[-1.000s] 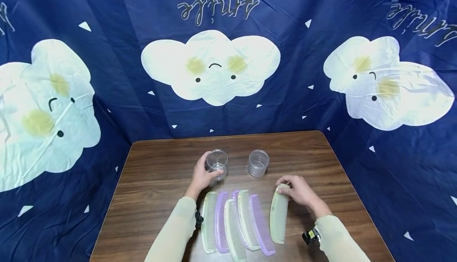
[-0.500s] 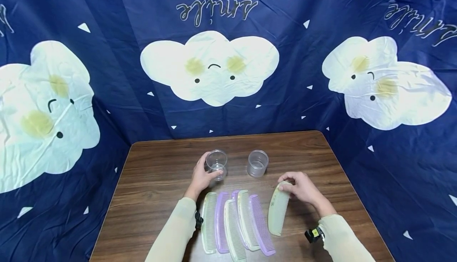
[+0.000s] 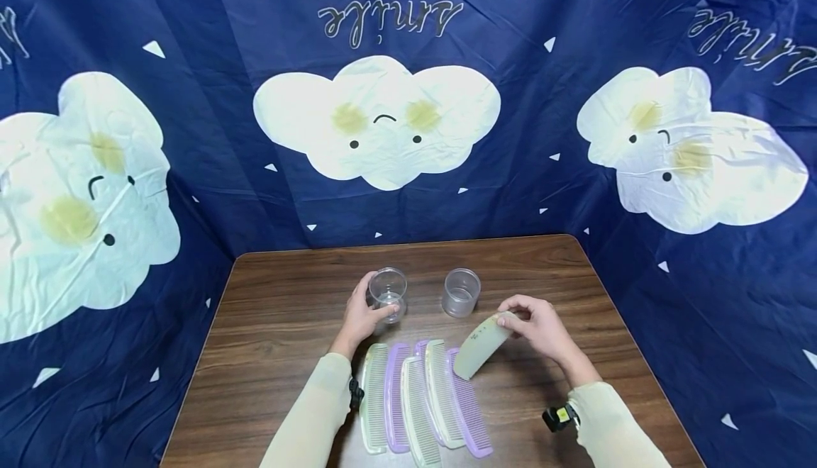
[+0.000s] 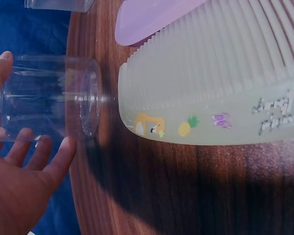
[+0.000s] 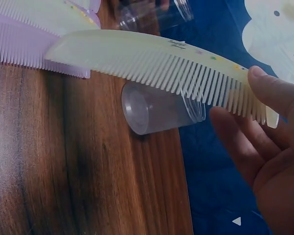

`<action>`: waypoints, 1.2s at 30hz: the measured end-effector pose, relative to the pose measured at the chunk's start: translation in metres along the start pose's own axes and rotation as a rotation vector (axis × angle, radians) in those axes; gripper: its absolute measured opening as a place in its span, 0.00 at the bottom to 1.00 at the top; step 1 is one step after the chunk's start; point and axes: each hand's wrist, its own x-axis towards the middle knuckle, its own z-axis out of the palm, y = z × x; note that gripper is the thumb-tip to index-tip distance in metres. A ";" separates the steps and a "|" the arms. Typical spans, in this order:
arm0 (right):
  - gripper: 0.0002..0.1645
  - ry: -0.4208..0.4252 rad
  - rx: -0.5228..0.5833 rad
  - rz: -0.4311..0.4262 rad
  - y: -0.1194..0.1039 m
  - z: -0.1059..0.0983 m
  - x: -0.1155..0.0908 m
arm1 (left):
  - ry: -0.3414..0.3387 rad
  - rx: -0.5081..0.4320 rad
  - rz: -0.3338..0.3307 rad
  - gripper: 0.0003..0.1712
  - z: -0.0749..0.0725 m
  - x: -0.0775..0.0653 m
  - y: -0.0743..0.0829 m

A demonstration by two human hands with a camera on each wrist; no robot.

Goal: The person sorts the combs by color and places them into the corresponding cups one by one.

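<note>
My left hand [image 3: 361, 316] has its thumb and fingers around a clear cup [image 3: 388, 285] standing near the back of the table. Held by one end between thumb and fingers, a pale green comb [image 3: 481, 349] slants down to the left from my right hand [image 3: 540, 332]. Its free end overlaps the rightmost purple comb [image 3: 471, 411] in the head view. Teeth face downward on the held comb [image 5: 156, 56] in the right wrist view. Green combs [image 3: 375, 397] and purple combs [image 3: 397, 404] lie side by side in the middle, some overlapping.
A second clear cup [image 3: 461, 293] stands upright to the right of the gripped one. The wooden table [image 3: 274, 354] ends at a rounded back edge, against a dark blue curtain [image 3: 210, 21] with white clouds.
My right hand has moved slightly away from me and lifted the green comb, whose free end has swung left over the purple comb. The left hand stays at its cup.
</note>
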 end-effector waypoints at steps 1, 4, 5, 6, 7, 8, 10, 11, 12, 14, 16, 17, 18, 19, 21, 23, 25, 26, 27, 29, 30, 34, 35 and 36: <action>0.09 0.005 0.012 -0.008 0.000 0.000 0.000 | -0.002 -0.004 0.000 0.53 0.000 0.000 0.000; 0.10 0.032 0.053 -0.031 -0.001 0.000 0.001 | -0.005 -0.008 -0.001 0.53 0.000 0.000 0.000; 0.10 0.041 0.063 -0.038 -0.001 0.001 0.002 | -0.006 -0.005 -0.002 0.53 0.000 0.000 0.000; 0.11 0.046 0.079 -0.044 -0.001 0.001 0.002 | -0.007 -0.003 -0.002 0.53 0.000 0.000 0.000; 0.11 0.050 0.091 -0.052 -0.001 0.001 0.002 | -0.006 0.000 -0.001 0.53 0.000 0.000 -0.001; 0.11 0.056 0.099 -0.049 -0.001 0.001 0.002 | -0.006 0.004 -0.002 0.54 0.000 0.000 -0.001; 0.11 0.055 0.103 -0.043 -0.006 0.001 0.001 | -0.005 0.010 -0.004 0.54 0.000 0.000 -0.001; 0.11 0.055 0.107 -0.042 -0.007 0.001 0.001 | -0.005 0.013 -0.005 0.54 0.000 0.000 -0.001; 0.12 0.056 0.108 -0.044 -0.008 0.001 0.001 | -0.005 0.015 -0.006 0.54 0.000 0.000 -0.001; 0.12 0.069 0.080 -0.058 -0.009 0.002 0.001 | -0.002 0.017 -0.004 0.54 0.000 0.000 0.000; 0.12 0.095 0.042 -0.094 -0.006 0.002 0.002 | 0.002 0.015 0.002 0.54 0.000 0.000 0.000; 0.11 0.110 0.021 -0.114 -0.006 0.002 0.002 | 0.003 0.016 0.004 0.54 0.000 0.000 0.000; 0.11 0.128 -0.007 -0.133 -0.005 0.003 0.002 | 0.005 0.017 0.006 0.54 0.000 0.000 0.000; 0.10 0.145 -0.032 -0.146 -0.006 0.003 0.002 | 0.006 0.017 0.007 0.54 0.000 0.000 0.001; 0.10 0.170 -0.064 -0.158 -0.006 0.004 0.002 | 0.007 0.018 0.010 0.53 0.000 0.000 0.001; 0.10 0.185 -0.079 -0.158 -0.007 0.004 0.002 | 0.007 0.018 0.009 0.53 0.000 -0.001 0.001; 0.10 0.189 -0.079 -0.151 -0.008 0.003 0.001 | 0.006 0.017 0.010 0.53 0.000 -0.001 0.001; 0.10 0.187 -0.075 -0.148 -0.009 0.004 0.001 | 0.006 0.017 0.010 0.53 0.000 -0.001 0.002; 0.10 0.186 -0.069 -0.146 -0.010 0.004 0.001 | 0.005 0.016 0.009 0.53 0.000 -0.001 0.002; 0.10 0.180 -0.051 -0.145 -0.012 0.004 0.001 | 0.005 0.016 0.011 0.53 0.000 -0.001 0.001; 0.11 0.178 -0.049 -0.147 -0.013 0.005 0.001 | 0.005 0.014 0.012 0.53 0.000 -0.001 0.001; 0.13 0.188 -0.066 -0.196 -0.020 0.009 0.001 | 0.007 0.014 0.016 0.53 0.000 -0.001 0.000; 0.13 0.194 -0.079 -0.218 -0.023 0.010 0.000 | 0.007 0.014 0.013 0.53 0.001 -0.001 -0.001; 0.14 0.200 -0.093 -0.245 -0.028 0.010 -0.001 | 0.007 0.011 0.015 0.53 0.001 -0.001 -0.001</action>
